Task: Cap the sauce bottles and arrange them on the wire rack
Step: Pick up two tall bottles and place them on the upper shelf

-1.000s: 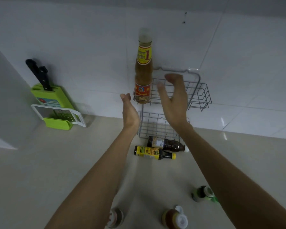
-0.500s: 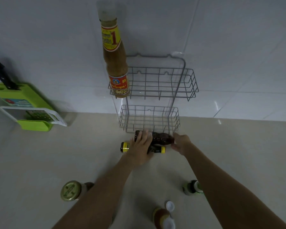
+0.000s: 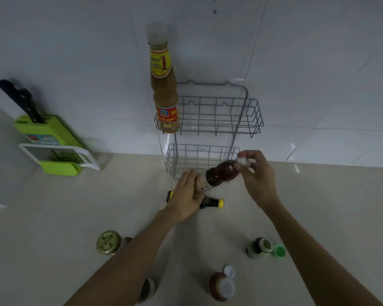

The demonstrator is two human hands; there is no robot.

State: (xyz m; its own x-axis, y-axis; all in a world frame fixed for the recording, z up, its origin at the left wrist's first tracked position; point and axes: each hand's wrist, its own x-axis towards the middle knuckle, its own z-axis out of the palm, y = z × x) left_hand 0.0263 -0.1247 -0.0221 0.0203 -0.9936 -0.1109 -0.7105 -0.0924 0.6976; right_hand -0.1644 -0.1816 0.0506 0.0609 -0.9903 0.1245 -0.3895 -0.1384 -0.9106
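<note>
A grey two-tier wire rack (image 3: 217,115) stands against the tiled wall. A tall orange sauce bottle (image 3: 164,91) with a clear cap stands in the left end of its upper tier. My left hand (image 3: 185,195) grips the base of a dark brown sauce bottle (image 3: 221,174), tilted and lifted off the counter in front of the lower tier. My right hand (image 3: 255,175) pinches the white cap (image 3: 243,161) at the bottle's neck. A dark bottle with a yellow cap (image 3: 211,203) lies on the counter under my left hand, partly hidden.
Near the front stand a gold-lidded jar (image 3: 108,242), a small bottle with an open green flip cap (image 3: 263,248), an orange bottle with an open white flip cap (image 3: 221,286), and another jar (image 3: 147,290) behind my left arm. A green knife block with grater (image 3: 51,146) sits at left.
Both hands came down from the rack, took hold of the lying brown bottle and lifted it; it is now tilted up with my right hand at its cap.
</note>
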